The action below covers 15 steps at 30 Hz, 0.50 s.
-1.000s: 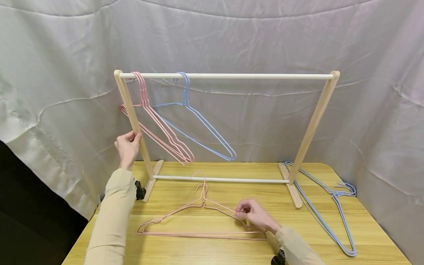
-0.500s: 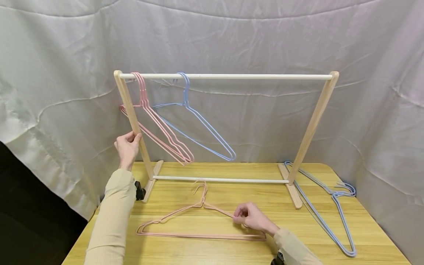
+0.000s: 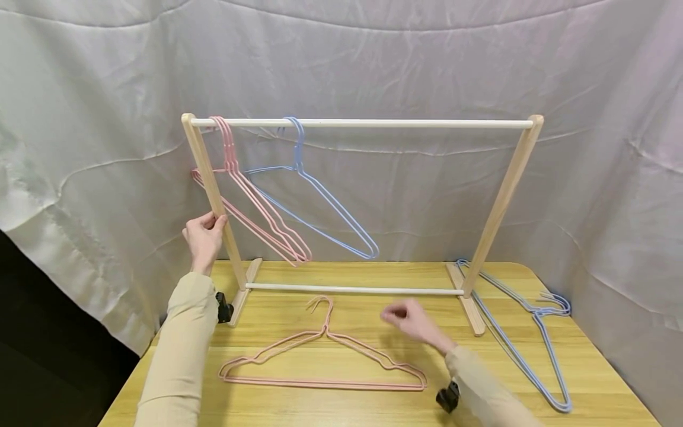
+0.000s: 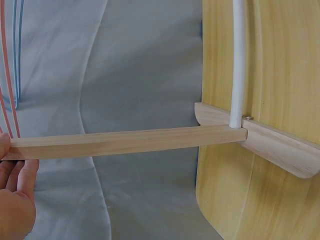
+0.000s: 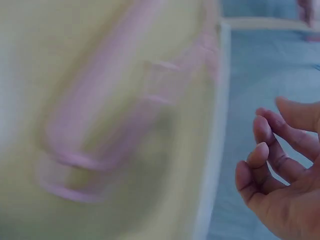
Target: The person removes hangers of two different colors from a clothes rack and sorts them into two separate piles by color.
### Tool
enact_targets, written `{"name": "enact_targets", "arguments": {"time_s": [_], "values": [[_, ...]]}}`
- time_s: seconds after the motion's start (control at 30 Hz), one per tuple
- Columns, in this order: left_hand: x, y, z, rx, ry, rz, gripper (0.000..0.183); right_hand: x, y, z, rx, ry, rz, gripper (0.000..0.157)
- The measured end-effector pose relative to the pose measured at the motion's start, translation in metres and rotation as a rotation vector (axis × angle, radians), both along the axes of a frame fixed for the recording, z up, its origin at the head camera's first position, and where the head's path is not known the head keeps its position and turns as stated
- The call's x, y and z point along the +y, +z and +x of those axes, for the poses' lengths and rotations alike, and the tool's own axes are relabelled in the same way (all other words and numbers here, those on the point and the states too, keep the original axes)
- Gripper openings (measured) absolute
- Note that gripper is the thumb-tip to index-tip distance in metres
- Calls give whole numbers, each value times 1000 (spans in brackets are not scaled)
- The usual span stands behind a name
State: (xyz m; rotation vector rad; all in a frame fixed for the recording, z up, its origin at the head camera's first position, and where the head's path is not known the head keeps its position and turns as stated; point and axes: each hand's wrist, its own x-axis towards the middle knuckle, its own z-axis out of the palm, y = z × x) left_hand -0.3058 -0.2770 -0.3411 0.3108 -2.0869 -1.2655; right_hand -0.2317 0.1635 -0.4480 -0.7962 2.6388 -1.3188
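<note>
My left hand [image 3: 204,240] grips the left wooden post [image 3: 201,157] of a garment rack partway up, thumb on one side and fingers on the other. Over the table hovers my right hand [image 3: 411,320], fingers loosely bent and holding nothing; the right wrist view, though blurred, shows the gap between thumb and fingers. Left of it, pink wire hangers [image 3: 320,384] lie nearly stacked flat, hooks pointing toward the rack. More pink hangers [image 3: 229,154] hang at the left end of the rack's white top rail [image 3: 405,123], with blue hangers [image 3: 299,151] to their right.
Several blue hangers [image 3: 544,310] lie on the wooden table [image 3: 597,379] by the right foot of the rack, one end behind the right post [image 3: 498,207]. A white lower bar [image 3: 352,290] crosses near the tabletop. Grey cloth [image 3: 427,71] hangs behind.
My right hand has let go of the pink hangers and moved up and away toward the rack. The two table hangers now lie more closely aligned, hooks together. My left hand stays put.
</note>
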Motion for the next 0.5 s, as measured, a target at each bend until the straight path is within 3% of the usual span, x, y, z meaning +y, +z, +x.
{"name": "enact_targets", "arguments": {"time_s": [0.13, 0.27, 0.37, 0.5], "values": [[-2, 0, 0, -2, 10, 5, 27, -7, 51, -19, 58, -84, -133, 27], [-3, 0, 0, -3, 17, 8, 27, -26, 96, -31, 65, -95, -316, 33], [-3, 0, 0, -4, 15, 7, 27, -43, 119, -35, 22, -87, -384, 36], [-2, -1, -1, -5, 12, 4, 28, -63, 134, -38, -44, -57, -430, 35]]}}
